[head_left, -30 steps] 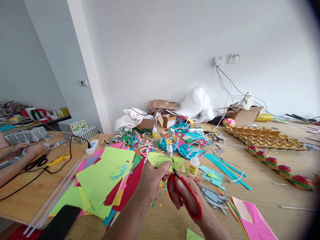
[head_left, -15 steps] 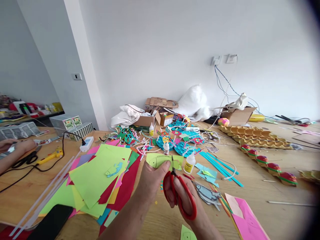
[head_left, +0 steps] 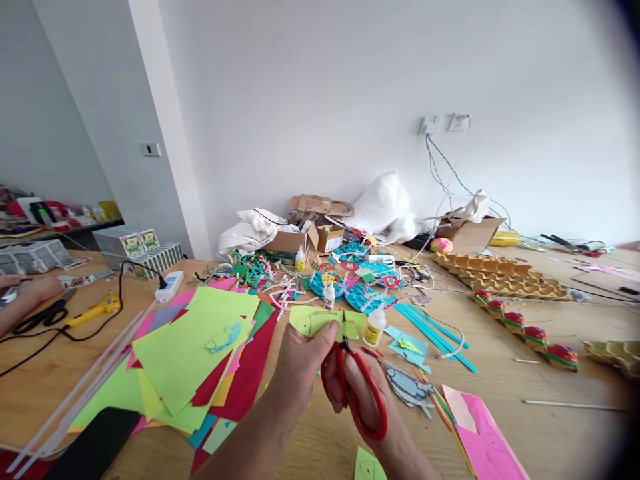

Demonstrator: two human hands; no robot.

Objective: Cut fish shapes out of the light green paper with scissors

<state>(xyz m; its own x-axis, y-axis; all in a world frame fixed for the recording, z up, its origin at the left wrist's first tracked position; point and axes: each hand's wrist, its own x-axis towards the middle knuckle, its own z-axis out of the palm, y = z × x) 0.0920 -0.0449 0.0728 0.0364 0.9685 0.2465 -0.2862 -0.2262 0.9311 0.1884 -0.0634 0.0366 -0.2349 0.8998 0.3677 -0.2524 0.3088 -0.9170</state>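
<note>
My left hand (head_left: 295, 363) pinches a strip of light-green paper (head_left: 306, 321) with a fish outline drawn on it. Red-handled scissors (head_left: 375, 417) are in my right hand (head_left: 361, 387), its fingers through the loops. Their dark blades meet the paper just right of my left thumb; the blades' lower part is hidden by the hand. Beyond the paper stand a small white bottle (head_left: 329, 297) and a glue bottle with a yellow label (head_left: 375, 327). A grey-blue paper fish (head_left: 410, 387) lies to the right of my right hand. Another green piece with a drawn fish (head_left: 369, 465) is at the bottom edge.
Coloured paper sheets (head_left: 195, 347) are heaped on the left, near a black phone (head_left: 95, 440). A yellow glue gun (head_left: 95, 311) and another person's hand (head_left: 40, 291) are at far left. Egg cartons (head_left: 500, 273) sit at right; cardboard boxes (head_left: 287, 245) stand by the wall.
The view has shifted slightly, so the table things appear a little further left. Both hands keep their hold on the paper and scissors, with almost no other visible movement.
</note>
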